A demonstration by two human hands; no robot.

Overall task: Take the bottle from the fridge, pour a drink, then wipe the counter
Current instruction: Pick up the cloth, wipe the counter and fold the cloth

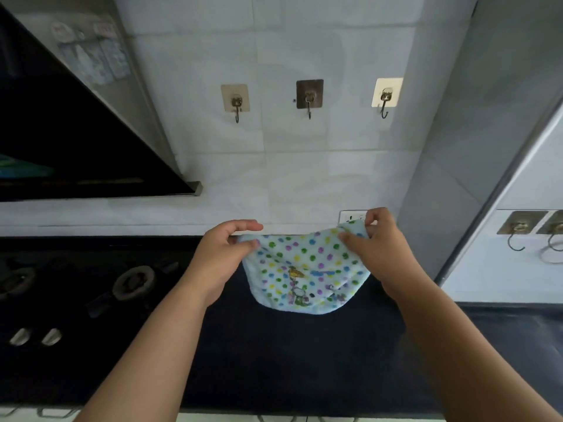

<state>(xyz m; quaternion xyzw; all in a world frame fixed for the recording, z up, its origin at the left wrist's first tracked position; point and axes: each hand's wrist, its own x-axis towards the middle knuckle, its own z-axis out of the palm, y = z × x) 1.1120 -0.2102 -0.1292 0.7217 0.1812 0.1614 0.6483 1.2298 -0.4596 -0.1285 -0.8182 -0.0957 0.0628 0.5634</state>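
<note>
No words, numbers or brand names can be read anywhere. The dotted cloth (304, 269) carries a small cartoon print with blurred blue marks beside it, too unclear to read.

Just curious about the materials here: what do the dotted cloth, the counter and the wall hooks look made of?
Cloth: soft woven or terry fabric, pale blue with printed dots; it sags between the hands.
Counter: dark, smooth, slightly glossy, perhaps stone or laminate; it cannot be told which.
Hooks: thin metal wire on flat stick-on pads, probably plastic.
</note>
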